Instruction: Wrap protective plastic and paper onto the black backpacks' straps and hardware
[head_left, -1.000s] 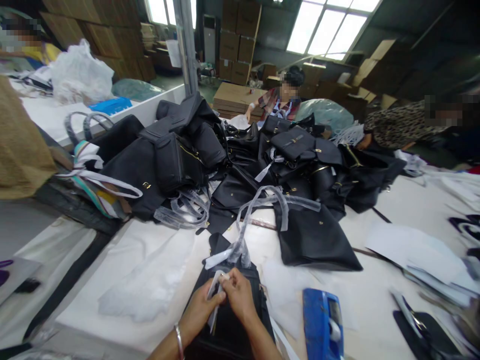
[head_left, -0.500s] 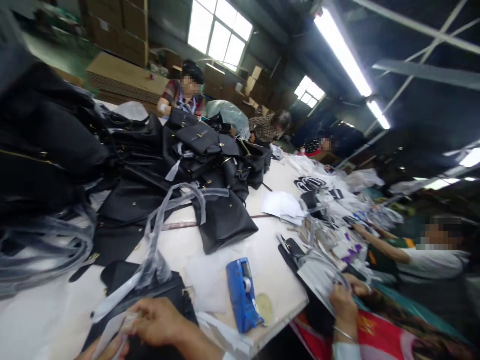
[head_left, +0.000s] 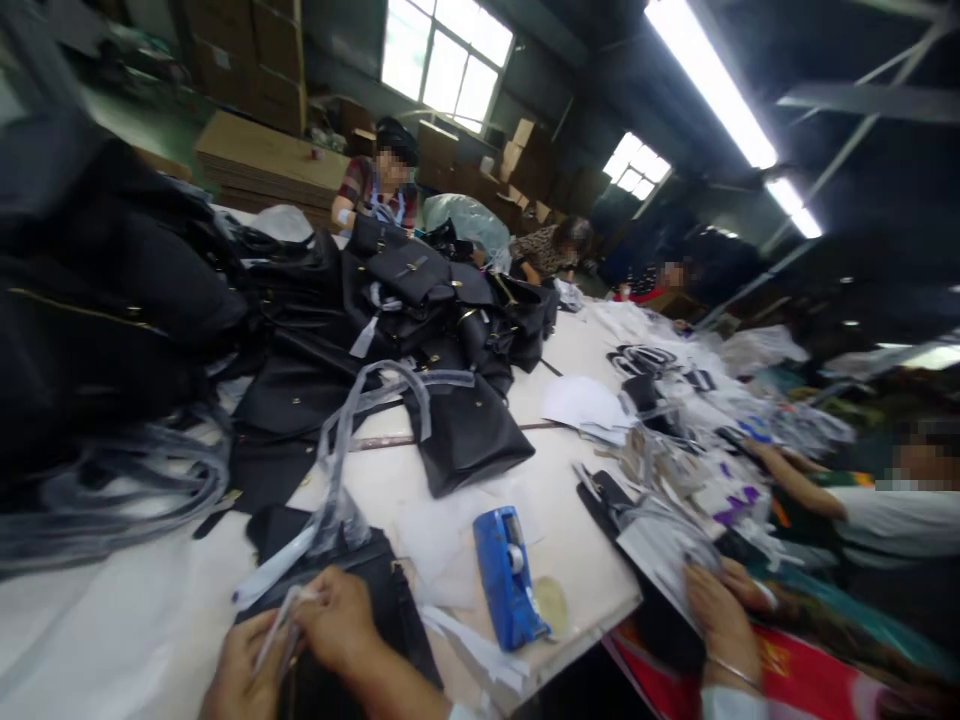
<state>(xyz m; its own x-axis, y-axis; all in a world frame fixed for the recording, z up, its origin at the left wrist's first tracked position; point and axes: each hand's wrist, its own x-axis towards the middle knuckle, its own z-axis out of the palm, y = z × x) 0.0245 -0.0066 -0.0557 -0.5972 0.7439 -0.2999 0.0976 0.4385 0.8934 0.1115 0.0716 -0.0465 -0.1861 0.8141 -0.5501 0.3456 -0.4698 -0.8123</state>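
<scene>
At the bottom left, my left hand [head_left: 244, 668] and my right hand [head_left: 339, 612] are close together, both closed on a narrow white strip [head_left: 279, 630] of thin wrapping material. Fingers cover much of the strip, and I cannot tell what lies inside it. Beneath them lies a black bag [head_left: 379, 575] with a buckle on its side. A strap wrapped in clear plastic [head_left: 339, 450] rises in a loop from this bag. One white-wrapped end [head_left: 274, 565] slants down just beyond my fingers.
Right of my hands stand a blue tape dispenser [head_left: 504, 575] and a tape roll [head_left: 551, 605] near the table edge [head_left: 585, 650]. Black bags [head_left: 405, 290] are heaped ahead, plastic-wrapped straps [head_left: 142, 480] at left. A co-worker's hands [head_left: 716, 600] handle a bag at right; other people sit farther back.
My hands have come closer together, and the white strip between them now shows less and stands more upright. The whole view has shifted, so the table things appear farther right.
</scene>
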